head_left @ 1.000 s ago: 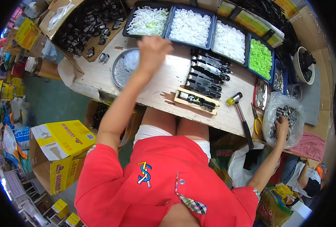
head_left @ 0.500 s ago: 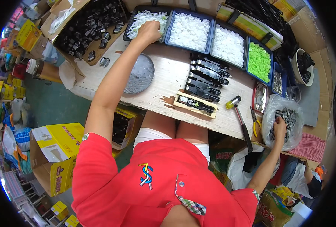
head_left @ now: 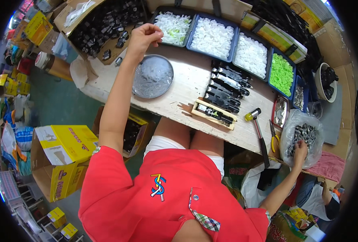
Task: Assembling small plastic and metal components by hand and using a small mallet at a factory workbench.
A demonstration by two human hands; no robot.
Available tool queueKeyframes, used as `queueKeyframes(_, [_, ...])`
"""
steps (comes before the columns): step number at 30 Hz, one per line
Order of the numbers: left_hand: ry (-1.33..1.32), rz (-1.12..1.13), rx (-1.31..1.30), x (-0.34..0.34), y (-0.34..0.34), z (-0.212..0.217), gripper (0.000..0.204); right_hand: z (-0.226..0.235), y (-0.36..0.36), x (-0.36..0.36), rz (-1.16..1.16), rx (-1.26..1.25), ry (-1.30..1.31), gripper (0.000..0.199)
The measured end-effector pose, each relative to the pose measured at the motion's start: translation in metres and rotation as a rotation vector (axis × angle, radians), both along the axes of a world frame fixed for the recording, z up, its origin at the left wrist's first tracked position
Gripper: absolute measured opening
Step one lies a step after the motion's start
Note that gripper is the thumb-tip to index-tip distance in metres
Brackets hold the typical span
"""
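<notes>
My left hand [head_left: 145, 39] is raised beside a dark tray of white and light-green plastic pieces [head_left: 173, 30], fingertips pinched together. Whatever it may hold is too small to make out. Below it lies a round grey metal dish [head_left: 163, 76] with small clear or silvery bits inside. At the right, my right hand [head_left: 301, 150] reaches into a clear plastic bag [head_left: 286, 139] of grey metal parts [head_left: 305, 132], its fingers curled among them. Between my arms, a black assembly sits in a pale wooden holder [head_left: 214, 117], in front of a row of black assemblies [head_left: 226, 90].
Trays of white caps [head_left: 211, 36], white pieces [head_left: 250, 54] and green pieces [head_left: 281, 72] line the back. A hammer [head_left: 259, 139] and yellow-handled pliers [head_left: 275, 141] lie near the bag. An open carton of black parts [head_left: 106, 30] stands back left; yellow cartons [head_left: 72, 145] are below.
My left hand has lifted out of the white-and-green tray and drawn back to its left side. My right hand stays in the bag. The whole view has shifted slightly.
</notes>
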State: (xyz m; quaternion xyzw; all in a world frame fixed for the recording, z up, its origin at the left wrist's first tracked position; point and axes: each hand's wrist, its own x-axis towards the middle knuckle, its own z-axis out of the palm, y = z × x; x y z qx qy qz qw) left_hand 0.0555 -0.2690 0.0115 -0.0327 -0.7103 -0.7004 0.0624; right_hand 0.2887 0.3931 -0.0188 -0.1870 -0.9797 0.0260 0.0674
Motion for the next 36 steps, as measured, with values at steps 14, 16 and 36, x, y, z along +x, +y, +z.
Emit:
queueKeyframes(14, [0.218,0.264,-0.733,0.111,-0.024,-0.045,0.008,-0.003,0.011,-0.013,-0.012,-0.637,0.547,0.012])
queueKeyframes(16, [0.328,0.286,-0.843,0.104,-0.020,-0.055,0.006,-0.005,0.003,-0.019,0.030,-0.664,0.544,0.013])
queueKeyframes(36, [-0.071,-0.257,0.385,0.136,0.090,-0.019,0.008,0.041,-0.336,-0.060,0.866,-0.633,0.312,0.023])
